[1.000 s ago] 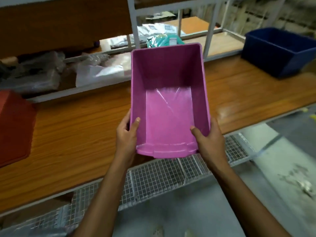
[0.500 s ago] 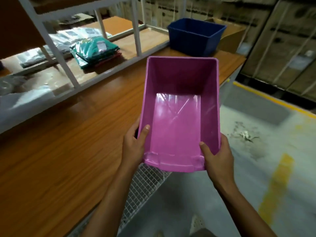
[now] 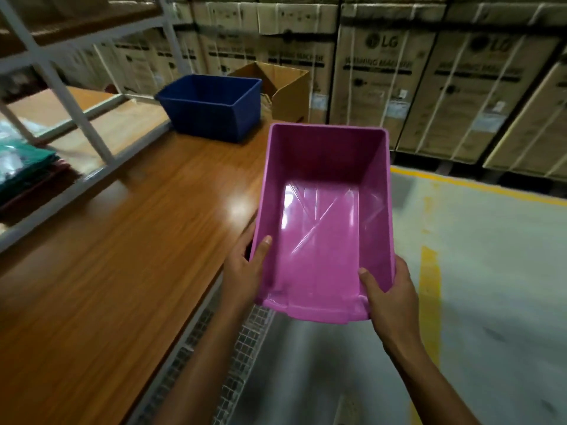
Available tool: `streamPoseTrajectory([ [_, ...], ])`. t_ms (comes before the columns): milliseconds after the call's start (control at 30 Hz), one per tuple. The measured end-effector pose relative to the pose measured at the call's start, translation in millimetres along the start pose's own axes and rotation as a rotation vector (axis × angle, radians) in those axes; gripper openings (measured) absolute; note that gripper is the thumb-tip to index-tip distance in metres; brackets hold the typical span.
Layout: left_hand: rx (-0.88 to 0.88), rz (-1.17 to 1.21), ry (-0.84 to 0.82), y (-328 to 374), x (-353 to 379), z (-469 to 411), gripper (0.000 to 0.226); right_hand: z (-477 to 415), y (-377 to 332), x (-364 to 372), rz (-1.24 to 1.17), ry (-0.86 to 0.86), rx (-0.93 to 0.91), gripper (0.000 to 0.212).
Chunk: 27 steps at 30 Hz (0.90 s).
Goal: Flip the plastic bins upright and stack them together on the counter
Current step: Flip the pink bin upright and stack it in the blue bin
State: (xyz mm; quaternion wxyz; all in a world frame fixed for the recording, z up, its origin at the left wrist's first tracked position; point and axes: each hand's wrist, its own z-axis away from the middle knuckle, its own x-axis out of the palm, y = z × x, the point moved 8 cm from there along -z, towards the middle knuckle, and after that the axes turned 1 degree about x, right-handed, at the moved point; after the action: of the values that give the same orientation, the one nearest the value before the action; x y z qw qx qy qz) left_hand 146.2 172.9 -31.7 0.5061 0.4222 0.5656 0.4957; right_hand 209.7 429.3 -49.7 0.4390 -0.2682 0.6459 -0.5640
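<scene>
I hold an upright, empty pink plastic bin [image 3: 325, 210] in the air, past the right edge of the wooden counter [image 3: 122, 256]. My left hand [image 3: 245, 271] grips its near left corner, thumb inside the rim. My right hand [image 3: 389, 299] grips the near right corner the same way. A dark blue bin [image 3: 211, 108] stands upright and empty at the far end of the counter, beyond the pink one.
An open cardboard box [image 3: 282, 90] sits behind the blue bin. A white metal shelf frame [image 3: 76, 111] with folded green packets [image 3: 21, 164] runs along the counter's left. Stacked cartons [image 3: 429, 72] line the back. Wire mesh [image 3: 242, 342] hangs under the counter edge; a yellow-lined floor [image 3: 478, 271] lies right.
The view has swung right along the counter. The pink bin, still in both hands, has shifted off the counter's right edge, and the blue bin now lies closer ahead.
</scene>
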Motion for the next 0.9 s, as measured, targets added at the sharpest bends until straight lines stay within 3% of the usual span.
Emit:
streamPoseTrajectory([
  [100, -0.015, 0.025, -0.026, 5.8, 44.5, -30.8, 0.055, -48.6, 1.3, -18.2, -0.001, 0.009, 0.002, 0.048],
  [333, -0.043, 0.057, -0.016, 14.8, 108.8, -81.1, 0.046, -133.8, -5.4, -37.7, 0.009, -0.033, -0.004, 0.051],
  [400, -0.037, 0.074, 0.026, 30.2, 143.3, -131.5, 0.043, -203.0, -17.8, -39.6, 0.026, -0.058, -0.033, 0.052],
  [533, 0.007, 0.099, 0.03, 39.1, 144.9, -145.5, 0.04, -219.5, -23.3, -30.6, 0.019, -0.086, -0.043, 0.054],
  [900, 0.137, 0.156, 0.233, 83.4, 128.2, -320.5, 0.025, -394.1, -103.7, 81.2, 0.026, -0.185, -0.234, 0.052],
])
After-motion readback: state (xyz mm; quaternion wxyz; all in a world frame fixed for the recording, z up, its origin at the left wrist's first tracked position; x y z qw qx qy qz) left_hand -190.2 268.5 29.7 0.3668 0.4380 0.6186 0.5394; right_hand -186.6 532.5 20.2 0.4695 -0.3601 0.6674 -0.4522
